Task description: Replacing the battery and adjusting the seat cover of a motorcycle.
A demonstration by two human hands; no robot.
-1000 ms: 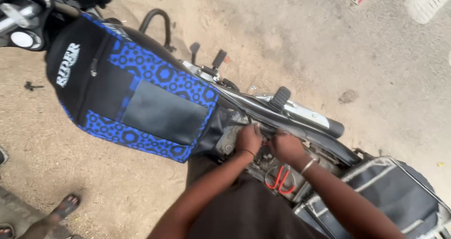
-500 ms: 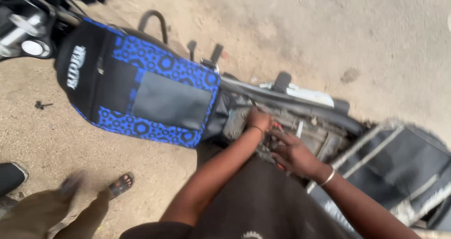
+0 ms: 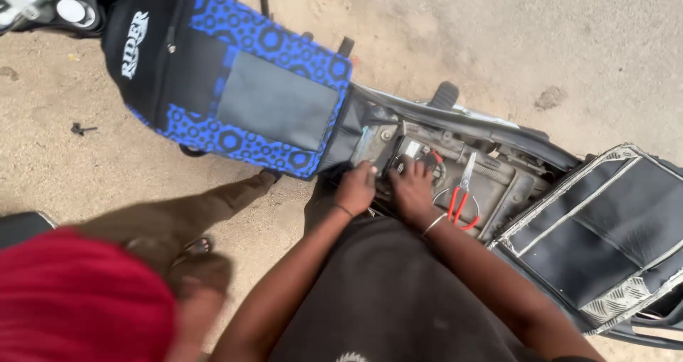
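Both forearms run up from the bottom of the frame and meet at its centre, over the open frame (image 3: 491, 177) of a motorcycle whose seat is off. The left hand (image 3: 354, 187) is curled, knuckles up, fingers bent down onto the edge of a grey box (image 3: 371, 143) just behind the tank cover (image 3: 228, 77); whether it pinches anything I cannot tell. A thin band circles that wrist. The right hand (image 3: 411, 191) lies just beside it, palm down, fingers slightly spread and reaching into the wiring (image 3: 420, 155) at the centre of the frame; its fingertips are hidden among the parts. A bangle (image 3: 432, 224) sits on the right wrist.

Red-handled pliers (image 3: 461, 195) rest in the bay just right of the right hand, apart from it. The blue and black tank cover fills the upper left. The seat (image 3: 612, 227) lies at the right edge. At lower left another person stands close, with a red blur (image 3: 78, 298) and a sandalled foot (image 3: 196, 247) showing on the sand (image 3: 555, 42).
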